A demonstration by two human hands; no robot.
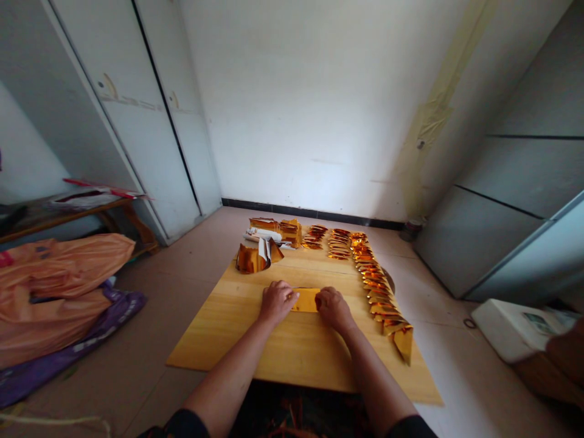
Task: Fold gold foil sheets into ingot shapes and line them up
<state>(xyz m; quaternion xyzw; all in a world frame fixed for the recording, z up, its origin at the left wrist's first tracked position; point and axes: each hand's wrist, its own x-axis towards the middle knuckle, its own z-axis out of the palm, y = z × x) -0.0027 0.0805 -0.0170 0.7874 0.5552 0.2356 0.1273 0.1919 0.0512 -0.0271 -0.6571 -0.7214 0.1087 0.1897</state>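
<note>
Two hands pin one gold paper sheet [305,300] flat on the counter [292,353]: left hand [277,300] and right hand [333,306] press its ends, long axis running left-right.

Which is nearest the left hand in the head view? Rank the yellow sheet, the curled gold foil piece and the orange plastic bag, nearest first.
From the left hand:
1. Yellow sheet: under its fingers, between both hands on the wooden board.
2. Curled gold foil piece: farther up the board, slightly left.
3. Orange plastic bag: off the board, on the floor far left.
</note>
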